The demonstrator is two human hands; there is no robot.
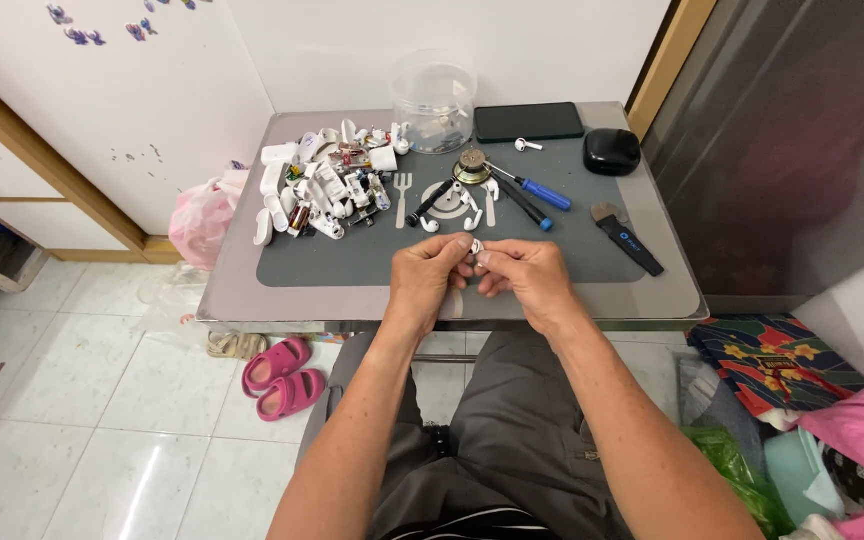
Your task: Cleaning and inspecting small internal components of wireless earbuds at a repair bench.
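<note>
At the bottom of the frame, grey trousers (512, 440) over seated knees, forearms rising toward frame centre. At left, glossy pale floor tiles (102, 420) and a pair of small pink sandals (282, 378); at lower right, a heap of patterned and pink fabric (812, 400).

Just above centre, left hand (430, 272) and right hand (527, 275) meeting over the near edge of the table (242, 300), fingers curled in, tips pinched together on a small white earbud (475, 246) held between both hands above the dark grey work mat (352, 262). Smooth, matte mat on a lighter grey tabletop with rounded corners.

Beyond the hands, mid-frame: loose white earbuds (430, 225), a round brass-coloured metal part (472, 166), blue-handled screwdrivers (542, 192), a flat black pry tool (630, 240) to the right. Left of centre, a jumbled pile of glossy white plastic casings and small parts (317, 190).

At the far edge: clear round plastic tub (435, 100), flat black phone (528, 121), rounded black case (612, 151). Behind, white wall (432, 40), wooden trim (42, 165) upper left, pink plastic bag (202, 218) on the floor, dark panel (782, 130) upper right.
</note>
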